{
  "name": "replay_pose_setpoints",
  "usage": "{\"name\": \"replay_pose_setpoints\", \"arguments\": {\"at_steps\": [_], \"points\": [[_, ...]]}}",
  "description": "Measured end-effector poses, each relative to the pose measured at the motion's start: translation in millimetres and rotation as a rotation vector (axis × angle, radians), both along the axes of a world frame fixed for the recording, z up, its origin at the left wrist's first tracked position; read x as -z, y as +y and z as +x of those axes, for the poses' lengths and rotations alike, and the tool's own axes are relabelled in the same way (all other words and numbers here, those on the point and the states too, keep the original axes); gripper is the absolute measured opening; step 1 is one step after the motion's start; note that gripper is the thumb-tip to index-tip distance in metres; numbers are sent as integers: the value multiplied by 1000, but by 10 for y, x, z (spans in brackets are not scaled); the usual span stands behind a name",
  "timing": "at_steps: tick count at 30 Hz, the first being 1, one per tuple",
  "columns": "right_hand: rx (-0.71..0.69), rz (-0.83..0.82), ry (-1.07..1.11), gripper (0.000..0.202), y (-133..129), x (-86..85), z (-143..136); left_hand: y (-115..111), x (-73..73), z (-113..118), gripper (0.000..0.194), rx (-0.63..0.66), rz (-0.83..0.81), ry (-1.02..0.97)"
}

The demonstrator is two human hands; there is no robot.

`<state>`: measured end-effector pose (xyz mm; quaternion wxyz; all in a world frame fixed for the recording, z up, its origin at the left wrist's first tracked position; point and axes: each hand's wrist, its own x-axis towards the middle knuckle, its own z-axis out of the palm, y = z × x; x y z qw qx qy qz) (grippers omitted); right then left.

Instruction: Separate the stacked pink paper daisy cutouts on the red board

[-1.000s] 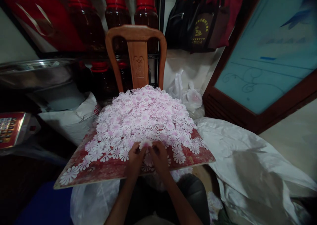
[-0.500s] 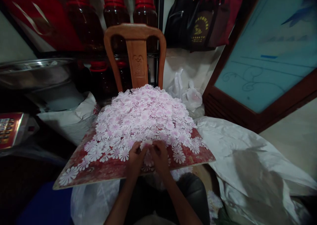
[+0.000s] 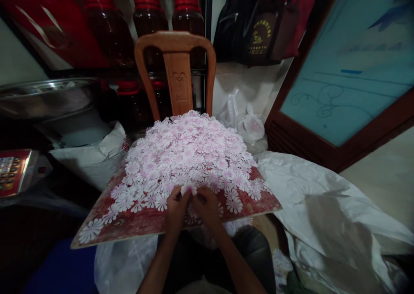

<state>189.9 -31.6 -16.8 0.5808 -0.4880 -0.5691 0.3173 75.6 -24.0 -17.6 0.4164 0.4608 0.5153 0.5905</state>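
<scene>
A large heap of pale pink and white flower cut-outs (image 3: 194, 151) covers most of a worn red board (image 3: 136, 223). At the board's near edge, my left hand (image 3: 176, 205) and my right hand (image 3: 207, 203) are close together. Between them is one flower piece (image 3: 188, 188) with a darker pink centre. The fingers of both hands are closed on this flower, thumbs towards its middle. Other flowers lie below and around the hands, partly hidden by them.
Behind the board stands a wooden chair (image 3: 179, 82). White sacking (image 3: 310, 199) lies at the right, a metal basin (image 3: 48, 98) at the left. Shelved red-lidded jars (image 3: 187, 14), hanging bags (image 3: 258, 26) and a glass-panelled door (image 3: 349, 65) are further back.
My hands have shifted slightly, with the right fingers a little further from the left. The flower between them shows more of its pink centre. The view has moved very slightly.
</scene>
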Motion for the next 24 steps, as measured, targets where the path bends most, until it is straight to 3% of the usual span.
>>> {"name": "replay_pose_setpoints", "arguments": {"at_steps": [6, 13, 17, 24], "points": [[25, -56, 91, 32, -34, -55, 0, -10, -26, -9, 20, 30, 12, 21], [24, -5, 133, 12, -12, -55, 38, -5, -14, 10, 23, -11, 3, 1], [-35, 13, 94, 13, 1, -44, 12, -6, 5, 6, 31, -21, -28, -40], [33, 5, 83, 13, -21, -98, 26, -1, 18, -2, 30, -21, -31, -57]]}}
